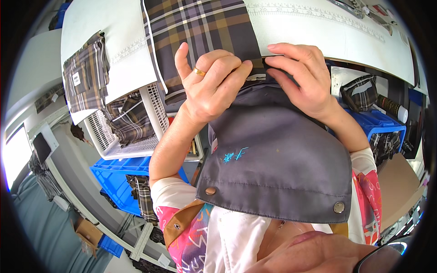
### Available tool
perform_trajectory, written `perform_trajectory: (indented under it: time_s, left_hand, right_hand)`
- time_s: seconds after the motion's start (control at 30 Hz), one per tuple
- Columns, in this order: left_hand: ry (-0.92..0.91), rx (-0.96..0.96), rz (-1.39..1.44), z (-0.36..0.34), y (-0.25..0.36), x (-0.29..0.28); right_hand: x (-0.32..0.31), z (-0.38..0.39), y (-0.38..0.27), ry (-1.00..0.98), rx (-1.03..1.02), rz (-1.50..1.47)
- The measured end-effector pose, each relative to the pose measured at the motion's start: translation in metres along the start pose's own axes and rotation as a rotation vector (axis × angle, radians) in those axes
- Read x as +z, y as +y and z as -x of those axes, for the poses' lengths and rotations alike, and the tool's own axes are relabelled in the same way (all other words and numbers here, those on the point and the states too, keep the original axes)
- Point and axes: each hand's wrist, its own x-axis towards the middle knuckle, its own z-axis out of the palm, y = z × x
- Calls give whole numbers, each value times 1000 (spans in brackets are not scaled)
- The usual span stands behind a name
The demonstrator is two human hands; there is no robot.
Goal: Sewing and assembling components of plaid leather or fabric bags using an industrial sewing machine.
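- Gold ring (pixel 199 72) noted on the left hand (pixel 214 86), at twelve o'clock; its fingers are bent, the little finger raised, the foremost fingertip at the cloth's near edge. We cannot tell whether it pinches anything.
- The right hand (pixel 306 78), at one o'clock, is loosely curved, thumb and fingertips slightly parted; any hold is unconfirmed.
- Between the hands we find a small pale piece (pixel 256 78) against dark fabric; its kind is unclear.
- The plaid cloth (pixel 200 32) lies at twelve o'clock on the white table (pixel 123 27), mostly flat, black-grey with brown and white bands, a white strip along its left side.
- Progress, in our judgement: the cloth is spread out, while its near edge remains under handling; we see no finished result there.
- Farther out, we record a plaid stack (pixel 93 93) with a pale label at ten o'clock, a white basket (pixel 157 109) at nine to ten, and blue crates at eight (pixel 116 182) and three (pixel 387 123), plaid pieces in each.
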Motion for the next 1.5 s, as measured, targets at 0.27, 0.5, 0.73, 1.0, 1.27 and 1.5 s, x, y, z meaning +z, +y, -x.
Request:
perform_trajectory:
  time_s: [0.27,0.5,0.73,1.0,1.27,1.5]
  left_hand:
    - [-282,-99,-38,-22,6,-22]
    - [-479,-73,48,-65,-69,-8]
    - [-541,-32,75,-80,-99,7]
    - [-548,-31,47,-92,-119,13]
    - [-556,56,-22,-110,-137,19]
    - [-514,-42,-62,-98,-108,22]
  right_hand:
    - [2,-12,-4,-47,-218,88]
    - [2,-12,0,-159,-180,-7]
    - [-7,-15,4,-246,-149,-33]
    - [-1,-32,21,-263,-131,-65]
    - [7,-55,41,-289,-108,-95]
    - [15,-71,64,-300,-134,-26]
